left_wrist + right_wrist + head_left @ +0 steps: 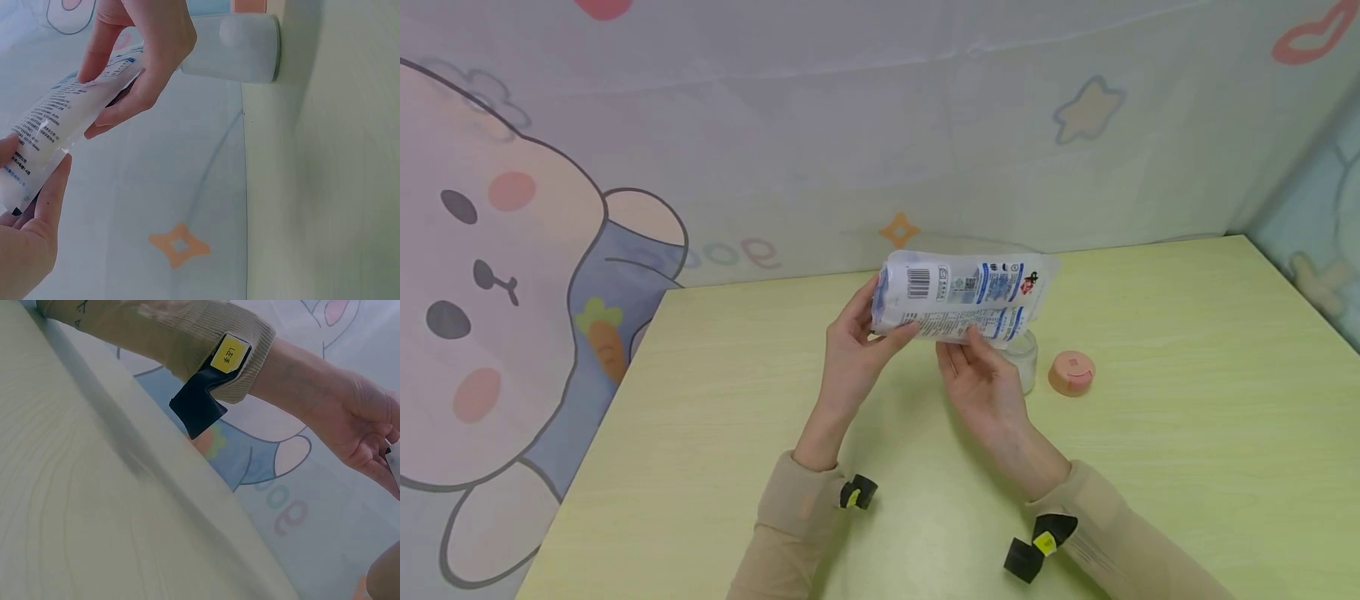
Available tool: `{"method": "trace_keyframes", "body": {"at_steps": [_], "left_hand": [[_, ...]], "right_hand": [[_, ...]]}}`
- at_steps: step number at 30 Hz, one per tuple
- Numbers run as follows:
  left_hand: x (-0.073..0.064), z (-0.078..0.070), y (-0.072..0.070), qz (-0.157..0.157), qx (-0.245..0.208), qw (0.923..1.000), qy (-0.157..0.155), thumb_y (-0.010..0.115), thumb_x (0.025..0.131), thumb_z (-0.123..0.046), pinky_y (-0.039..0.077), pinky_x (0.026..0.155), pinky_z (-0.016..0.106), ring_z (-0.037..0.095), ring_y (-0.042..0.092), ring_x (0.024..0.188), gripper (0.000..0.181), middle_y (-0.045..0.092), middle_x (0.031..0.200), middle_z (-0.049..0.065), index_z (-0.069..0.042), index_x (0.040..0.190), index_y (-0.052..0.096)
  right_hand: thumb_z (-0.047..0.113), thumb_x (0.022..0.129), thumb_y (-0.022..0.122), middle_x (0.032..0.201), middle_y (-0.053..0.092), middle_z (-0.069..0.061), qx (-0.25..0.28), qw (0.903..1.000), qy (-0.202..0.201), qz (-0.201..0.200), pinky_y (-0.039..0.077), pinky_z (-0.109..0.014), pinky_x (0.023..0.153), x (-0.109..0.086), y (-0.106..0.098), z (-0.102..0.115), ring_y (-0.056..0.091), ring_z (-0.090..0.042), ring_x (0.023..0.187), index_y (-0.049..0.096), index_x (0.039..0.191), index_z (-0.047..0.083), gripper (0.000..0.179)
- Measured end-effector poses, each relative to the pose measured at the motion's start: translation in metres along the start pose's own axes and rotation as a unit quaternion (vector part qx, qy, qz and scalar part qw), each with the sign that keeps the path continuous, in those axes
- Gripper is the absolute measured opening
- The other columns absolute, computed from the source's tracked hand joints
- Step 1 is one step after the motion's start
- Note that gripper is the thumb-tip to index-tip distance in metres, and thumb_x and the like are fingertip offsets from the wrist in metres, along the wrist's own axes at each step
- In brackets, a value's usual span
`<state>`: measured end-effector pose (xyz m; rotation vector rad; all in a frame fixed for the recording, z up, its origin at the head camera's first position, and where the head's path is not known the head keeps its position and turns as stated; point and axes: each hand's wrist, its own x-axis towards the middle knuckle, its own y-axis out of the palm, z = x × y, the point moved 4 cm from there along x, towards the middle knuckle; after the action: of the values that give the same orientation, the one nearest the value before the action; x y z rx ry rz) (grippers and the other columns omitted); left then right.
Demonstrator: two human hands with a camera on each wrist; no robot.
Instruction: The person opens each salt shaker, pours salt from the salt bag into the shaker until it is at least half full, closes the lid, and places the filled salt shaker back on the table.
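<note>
A white plastic pouch [966, 296] with blue print, small text and a barcode is held up over the back of the table. My left hand [853, 358] grips its left end, thumb in front and fingers behind. Along the lower edge, my right hand [988, 392] pinches the pouch with its thumb in front and fingers beneath. The left wrist view shows the pouch [59, 122] tilted between both hands. Just behind the right hand stands a clear jar [1026, 367], partly hidden by the hand and pouch. In the right wrist view only a sliver of the pouch shows.
A round pink-orange lid [1072, 372] lies on the light yellow-green table [1187, 433], right of the jar. Behind the table's back edge hangs a printed cloth [820, 150] with a cartoon figure at left. Black wrist mounts [859, 492] stick out from both sleeves.
</note>
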<state>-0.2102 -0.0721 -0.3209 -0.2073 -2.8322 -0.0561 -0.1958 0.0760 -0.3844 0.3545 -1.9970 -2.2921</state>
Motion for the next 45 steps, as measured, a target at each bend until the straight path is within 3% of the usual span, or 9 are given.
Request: {"method": "trace_keyframes", "body": {"at_steps": [9, 15, 29, 37, 45], "left_hand": [[-0.0006, -0.0016, 0.0009, 0.004, 0.011, 0.9999, -0.005, 0.069, 0.083, 0.004, 0.055, 0.085, 0.023, 0.019, 0.061, 0.111, 0.067, 0.059, 0.13, 0.02, -0.011, 0.143, 0.044], [-0.0004, -0.0008, 0.0, 0.005, 0.016, 0.9999, 0.001, 0.069, 0.083, 0.005, 0.055, 0.086, 0.024, 0.021, 0.061, 0.112, 0.067, 0.06, 0.13, 0.019, -0.011, 0.143, 0.045], [-0.0008, 0.0001, 0.001, -0.01, 0.032, 0.9993, 0.019, 0.069, 0.083, 0.004, 0.056, 0.083, 0.026, 0.02, 0.065, 0.106, 0.054, 0.064, 0.123, 0.02, -0.007, 0.134, 0.054], [-0.0008, -0.0007, 0.001, -0.019, 0.038, 0.9989, 0.017, 0.07, 0.082, 0.003, 0.057, 0.081, 0.027, 0.022, 0.066, 0.104, 0.051, 0.066, 0.119, 0.02, -0.007, 0.131, 0.058], [-0.0007, -0.0004, 0.0013, 0.002, 0.013, 0.9998, 0.018, 0.071, 0.082, 0.002, 0.056, 0.082, 0.024, 0.016, 0.063, 0.105, 0.059, 0.062, 0.124, 0.018, -0.011, 0.136, 0.052]], "right_hand": [[0.025, 0.096, 0.054, 0.114, 0.065, 0.001, -0.011, 0.9997, 0.008, -0.022, 0.031, -0.025, 0.115, 0.0018, 0.0008, 0.0032, 0.058, -0.012, 0.115, 0.049, 0.122, 0.019, 0.027], [0.024, 0.097, 0.054, 0.113, 0.065, 0.001, -0.009, 0.9995, 0.013, -0.029, 0.028, -0.025, 0.116, 0.0021, 0.0023, 0.0029, 0.058, -0.012, 0.114, 0.049, 0.122, 0.019, 0.026], [0.017, 0.097, 0.053, 0.108, 0.067, 0.003, -0.019, 0.9997, 0.01, -0.008, 0.043, -0.025, 0.103, 0.0019, 0.0005, 0.0023, 0.062, -0.011, 0.104, 0.054, 0.116, 0.022, 0.02], [0.019, 0.097, 0.051, 0.109, 0.066, 0.003, -0.021, 0.9996, 0.011, -0.014, 0.042, -0.025, 0.103, 0.0022, 0.001, 0.002, 0.061, -0.011, 0.106, 0.052, 0.118, 0.022, 0.021], [0.021, 0.097, 0.053, 0.107, 0.067, 0.0, -0.002, 0.9994, 0.009, -0.034, 0.04, -0.026, 0.105, 0.0016, 0.0011, 0.0023, 0.061, -0.013, 0.106, 0.051, 0.117, 0.019, 0.02]]}}
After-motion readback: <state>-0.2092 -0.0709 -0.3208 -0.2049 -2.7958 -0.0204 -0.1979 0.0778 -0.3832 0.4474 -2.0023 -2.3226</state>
